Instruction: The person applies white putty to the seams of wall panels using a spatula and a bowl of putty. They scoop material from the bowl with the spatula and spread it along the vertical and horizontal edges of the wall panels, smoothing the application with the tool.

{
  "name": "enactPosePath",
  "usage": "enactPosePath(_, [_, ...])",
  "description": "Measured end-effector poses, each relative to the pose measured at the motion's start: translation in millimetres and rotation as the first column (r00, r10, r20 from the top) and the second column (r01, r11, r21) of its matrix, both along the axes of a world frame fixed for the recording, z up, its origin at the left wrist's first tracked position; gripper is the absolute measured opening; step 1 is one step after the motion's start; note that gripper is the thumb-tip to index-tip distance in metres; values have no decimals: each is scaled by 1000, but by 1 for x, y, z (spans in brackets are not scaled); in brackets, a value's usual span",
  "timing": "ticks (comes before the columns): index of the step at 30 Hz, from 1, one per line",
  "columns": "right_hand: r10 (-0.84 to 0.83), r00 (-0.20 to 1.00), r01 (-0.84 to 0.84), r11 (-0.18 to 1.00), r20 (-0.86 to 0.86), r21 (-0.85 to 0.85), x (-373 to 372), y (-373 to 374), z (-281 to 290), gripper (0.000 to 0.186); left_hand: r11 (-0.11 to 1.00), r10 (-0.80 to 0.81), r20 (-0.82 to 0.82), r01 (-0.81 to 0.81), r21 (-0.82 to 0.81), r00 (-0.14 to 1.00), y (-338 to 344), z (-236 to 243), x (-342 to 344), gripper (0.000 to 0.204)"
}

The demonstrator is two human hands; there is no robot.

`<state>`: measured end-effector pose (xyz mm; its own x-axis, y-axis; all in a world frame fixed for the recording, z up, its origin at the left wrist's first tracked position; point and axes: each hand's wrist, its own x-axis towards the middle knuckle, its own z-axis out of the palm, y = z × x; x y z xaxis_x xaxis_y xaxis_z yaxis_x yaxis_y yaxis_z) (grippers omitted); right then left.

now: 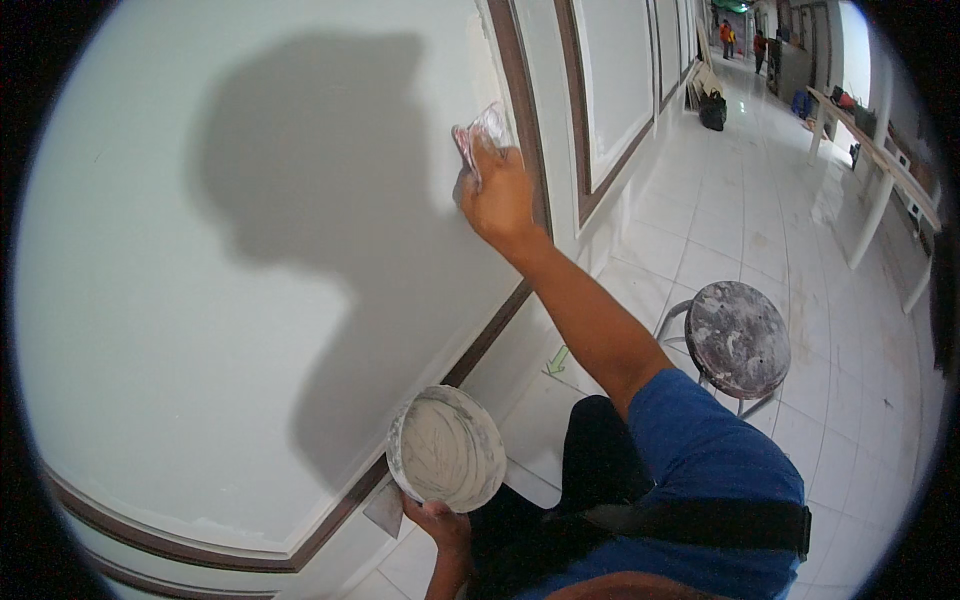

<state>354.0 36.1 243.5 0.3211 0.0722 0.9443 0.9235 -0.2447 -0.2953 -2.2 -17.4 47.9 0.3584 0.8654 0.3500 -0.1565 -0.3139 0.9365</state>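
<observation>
My right hand (495,195) grips a small metal scraper (485,128), held against a pale strip of filler on the white wall panel (140,300), beside its brown border moulding (520,100). My left hand (436,518) holds a round bowl (445,450) of pale putty at the panel's lower edge. A second blade (383,512) sticks out beside that hand, under the bowl. A large shadow falls across the panel.
A paint-spattered round stool (735,335) stands to my right on the white tiled floor (700,230). A long bench (880,185) lines the right side. Along the corridor are a black bag (712,115), leaning boards (700,80) and two people (727,40) in the distance.
</observation>
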Motion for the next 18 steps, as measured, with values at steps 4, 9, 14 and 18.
enactPosePath(4, [52, 996, -47, 997, -76, 58, -11, 5, -35, 58, 1000, 22, 27, -21, -22, 999, 0, 1, 1, 112])
enactPosePath(9, [230, 973, -227, 971, -33, 78, -66, -20, -48, 55, 998, -4, -32, 6, 57, 999, 4, 3, -4, 106])
enactPosePath(14, [490, 784, -293, 833, -381, 469, -42, -45, -52, 31, 992, 11, -49, -4, 129, 999, -5, 9, -2, 100])
enactPosePath(18, [707, 554, -259, 648, -440, 716, -21, -39, -52, 21, 999, 6, -36, -5, 47, 999, -6, 23, 1, 113])
